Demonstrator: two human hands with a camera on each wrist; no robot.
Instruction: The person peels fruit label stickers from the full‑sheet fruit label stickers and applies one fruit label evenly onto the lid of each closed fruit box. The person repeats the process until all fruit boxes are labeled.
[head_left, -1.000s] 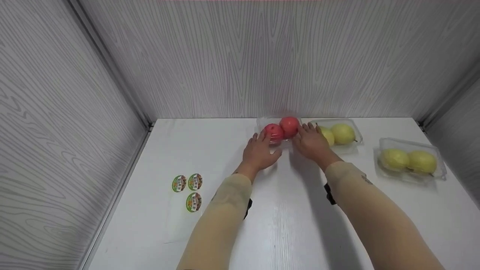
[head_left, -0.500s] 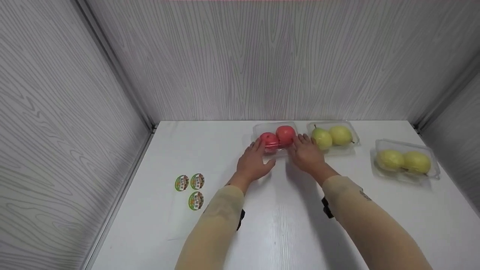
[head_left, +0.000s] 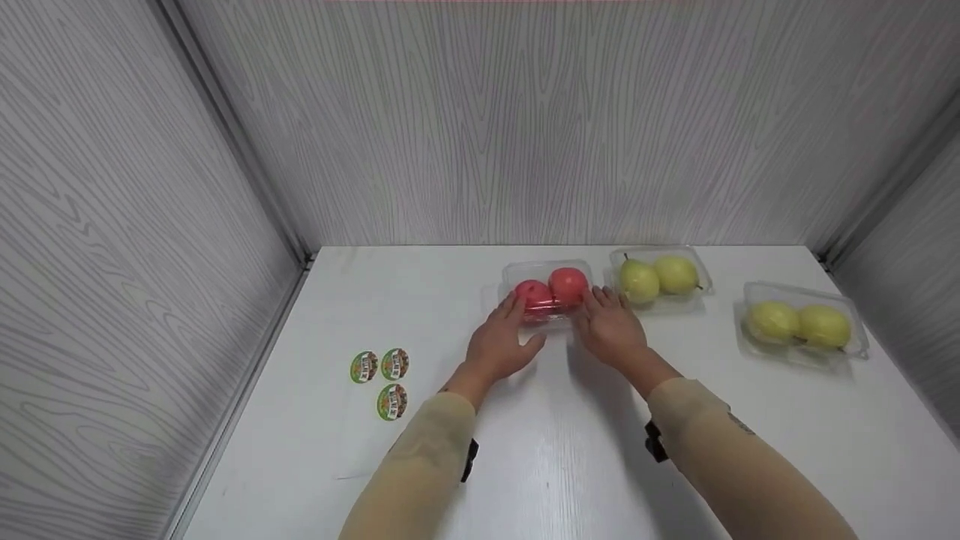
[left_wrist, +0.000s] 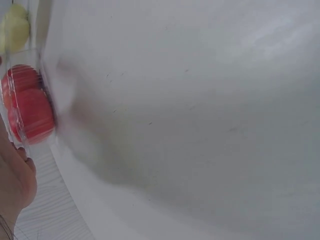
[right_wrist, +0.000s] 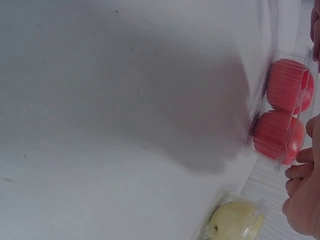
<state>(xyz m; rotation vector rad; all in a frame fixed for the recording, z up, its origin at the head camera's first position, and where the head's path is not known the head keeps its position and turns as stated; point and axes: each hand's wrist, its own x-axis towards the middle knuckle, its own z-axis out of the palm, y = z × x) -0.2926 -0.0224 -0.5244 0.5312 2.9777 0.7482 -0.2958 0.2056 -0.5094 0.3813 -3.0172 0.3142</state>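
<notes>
Clear plastic box of two red apples (head_left: pixel 551 290) between two hands on the white worktop (head_left: pixel 570 450).

Left hand (head_left: pixel 499 343) rests with straight fingers against the box's left end; right hand (head_left: pixel 611 326) lies with relaxed fingers against its right end, neither curled round it. Just right of it sits a box of two green pears (head_left: pixel 658 277), farther right a box of two yellow pears (head_left: pixel 800 326). Three round stickers (head_left: pixel 381 377) lie well apart to the left.
</notes>
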